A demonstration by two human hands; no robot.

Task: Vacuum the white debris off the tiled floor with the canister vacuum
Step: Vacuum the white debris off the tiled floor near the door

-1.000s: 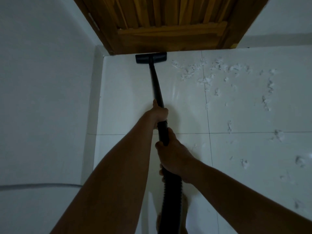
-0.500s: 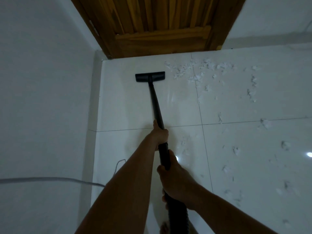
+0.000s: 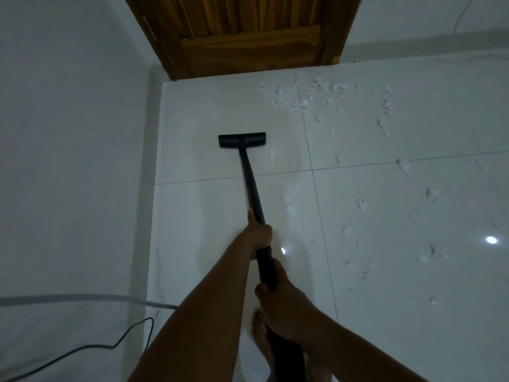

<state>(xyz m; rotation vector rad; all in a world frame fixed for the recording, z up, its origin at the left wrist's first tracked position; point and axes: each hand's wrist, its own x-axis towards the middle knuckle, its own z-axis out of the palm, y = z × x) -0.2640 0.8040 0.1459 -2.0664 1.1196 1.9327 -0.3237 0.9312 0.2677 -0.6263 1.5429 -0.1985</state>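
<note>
A black vacuum wand (image 3: 251,186) runs from my hands to its flat floor head (image 3: 242,139), which lies on the white tiled floor (image 3: 203,210) left of the debris. My left hand (image 3: 259,232) grips the wand higher up. My right hand (image 3: 278,293) grips it lower, where the ribbed hose (image 3: 286,354) begins. White debris (image 3: 300,102) is scattered near the door and more white bits (image 3: 360,205) spread over the tiles to the right. The canister itself is out of view.
A wooden door (image 3: 248,37) closes off the far end. A white wall (image 3: 68,161) runs along the left. A black power cord (image 3: 121,340) lies at the lower left. My bare foot (image 3: 261,334) stands under the hose.
The floor head has been pulled back from the door's foot toward me, about one tile's length. Both hands kept their grip on the wand.
</note>
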